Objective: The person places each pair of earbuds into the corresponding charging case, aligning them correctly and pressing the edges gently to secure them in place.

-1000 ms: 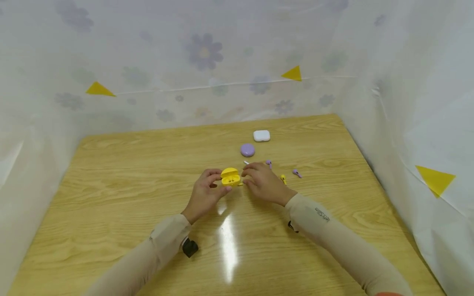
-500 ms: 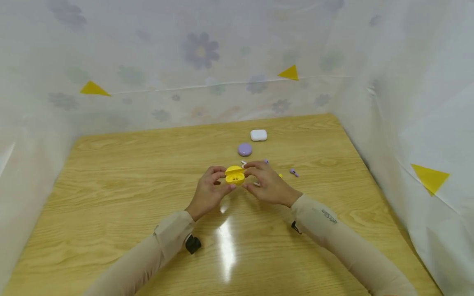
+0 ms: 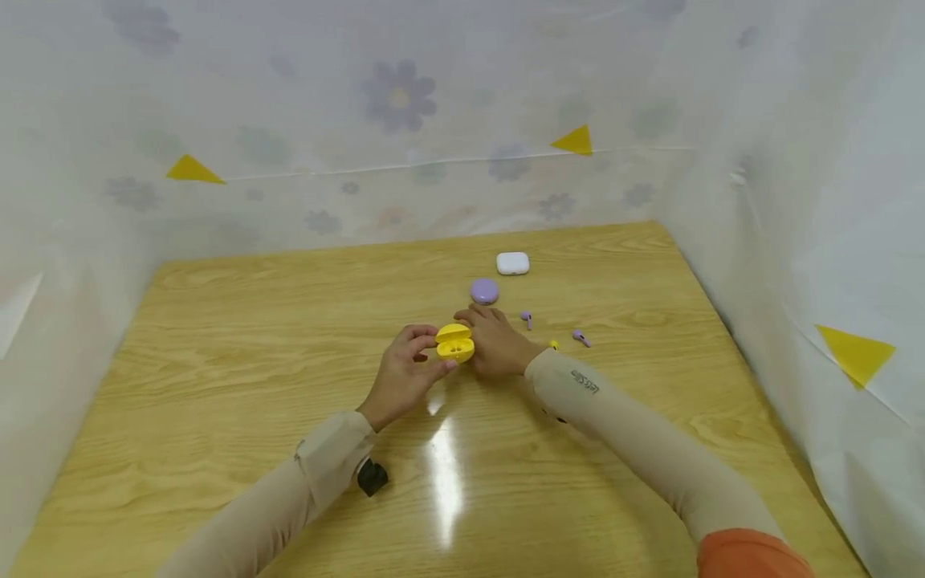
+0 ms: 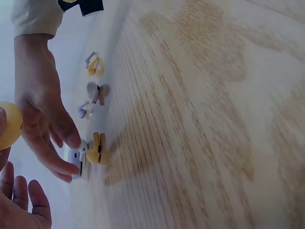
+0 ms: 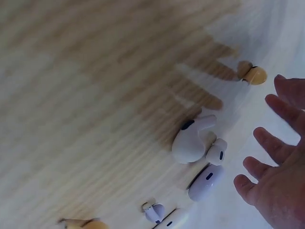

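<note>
My left hand (image 3: 408,373) grips a yellow earbud case (image 3: 455,351) with its lid raised, held above the table. Two dark spots show inside the case. My right hand (image 3: 499,341) reaches leftward just beside and behind it, low over the table. In the right wrist view its fingers (image 5: 271,143) are spread and hold nothing. A yellow earbud (image 5: 256,75) lies close to those fingertips. Two white earbuds, one larger in view (image 5: 189,143), lie near the hand. From the left wrist view, the right thumb and fingers come down beside a yellow earbud (image 4: 95,150).
Behind the hands stand a round purple case (image 3: 484,291) and a white case (image 3: 512,263), both closed. To the right lie two purple earbuds, one farther right (image 3: 581,337), and a partly hidden yellow earbud (image 3: 553,344). Floral sheeting (image 3: 397,96) walls the table.
The right hand first came to the case and touched its right side. It then let go and moved left and down behind the case. The left hand keeps the case nearly in place.
</note>
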The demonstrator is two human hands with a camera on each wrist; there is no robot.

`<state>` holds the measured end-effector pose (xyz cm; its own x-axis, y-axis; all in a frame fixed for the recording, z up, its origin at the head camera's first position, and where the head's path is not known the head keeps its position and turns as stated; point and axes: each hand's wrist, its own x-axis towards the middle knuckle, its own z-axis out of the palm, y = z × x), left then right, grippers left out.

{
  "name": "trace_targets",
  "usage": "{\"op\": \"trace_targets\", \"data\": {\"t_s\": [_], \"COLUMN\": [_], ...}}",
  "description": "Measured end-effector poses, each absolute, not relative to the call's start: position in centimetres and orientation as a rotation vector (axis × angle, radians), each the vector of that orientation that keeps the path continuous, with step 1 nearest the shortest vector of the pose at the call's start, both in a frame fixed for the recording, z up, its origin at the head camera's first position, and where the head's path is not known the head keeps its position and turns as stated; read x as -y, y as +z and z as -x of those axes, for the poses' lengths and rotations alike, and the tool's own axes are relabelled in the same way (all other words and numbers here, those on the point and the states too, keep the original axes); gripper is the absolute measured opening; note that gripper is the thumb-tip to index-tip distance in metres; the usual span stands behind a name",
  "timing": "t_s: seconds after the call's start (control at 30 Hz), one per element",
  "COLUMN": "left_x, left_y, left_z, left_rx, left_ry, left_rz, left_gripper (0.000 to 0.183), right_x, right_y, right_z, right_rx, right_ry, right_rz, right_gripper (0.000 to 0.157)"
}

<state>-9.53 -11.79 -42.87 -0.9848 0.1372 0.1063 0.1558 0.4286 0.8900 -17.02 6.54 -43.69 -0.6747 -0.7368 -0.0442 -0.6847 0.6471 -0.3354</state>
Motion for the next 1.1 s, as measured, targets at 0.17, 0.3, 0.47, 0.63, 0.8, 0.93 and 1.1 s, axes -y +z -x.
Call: {"op": "trace_targets", "data": {"t_s": [0.17, 0.3, 0.47, 0.63, 0.8, 0.93, 1.1], "left_x": [11.7, 11.7, 11.6, 11.6, 11.8, 11.8, 12.0], "left_y": [-42.9, -42.9, -42.9, -43.0, -43.1, -43.0, -43.2], "left_z": [9.3, 9.1, 9.0, 9.0, 8.9, 8.9, 8.9], "left_rx": [2.633, 2.624, 2.617, 2.633, 2.641, 2.654, 2.679], "left_ry": [-1.646, -1.637, -1.661, -1.686, -1.675, -1.648, -1.606], "left_rz": [0.281, 0.291, 0.298, 0.282, 0.284, 0.301, 0.309], "left_gripper": [0.025, 0.025, 0.025, 0.024, 0.023, 0.024, 0.024], "right_x": [-6.3, -6.3, -6.7, -7.2, -7.8, -8.1, -8.5], "right_y": [-43.2, -43.1, -43.5, -44.0, -44.4, -44.5, -44.4], "right_z": [17.0, 16.7, 16.7, 16.7, 16.9, 17.1, 17.3], "right_rx": [-2.624, -2.608, -2.640, -2.693, -2.738, -2.740, -2.714], "right_ry": [-0.389, -0.376, -0.352, -0.315, -0.308, -0.327, -0.356], "right_rz": [1.080, 1.068, 1.075, 1.114, 1.140, 1.119, 1.080], "right_gripper": [0.049, 0.048, 0.037, 0.028, 0.021, 0.020, 0.019]}}
